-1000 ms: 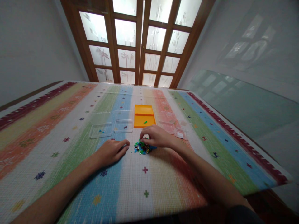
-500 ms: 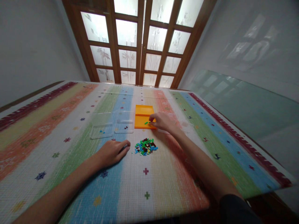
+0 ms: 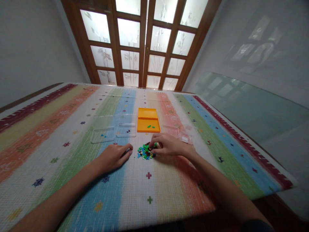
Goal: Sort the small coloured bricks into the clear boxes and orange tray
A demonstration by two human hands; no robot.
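Observation:
A small heap of tiny coloured pieces (image 3: 144,152) lies on the striped tablecloth (image 3: 72,135). My right hand (image 3: 167,145) rests on the heap's right side, fingers curled and pinching among the pieces. My left hand (image 3: 114,155) lies palm down on the cloth just left of the heap, fingers loosely together, holding nothing. Behind the heap sits an orange tray (image 3: 148,124) with two green pieces in it.
Two clear plastic trays, the left clear tray (image 3: 103,134) and the middle clear tray (image 3: 126,130), stand left of the orange one, each with a few small pieces. More clear containers (image 3: 180,134) sit to its right. Wooden glazed doors (image 3: 145,42) are beyond the table's far edge.
My right hand went from the heap to the orange tray, left a green piece there, and came back to the heap. My left hand stayed put.

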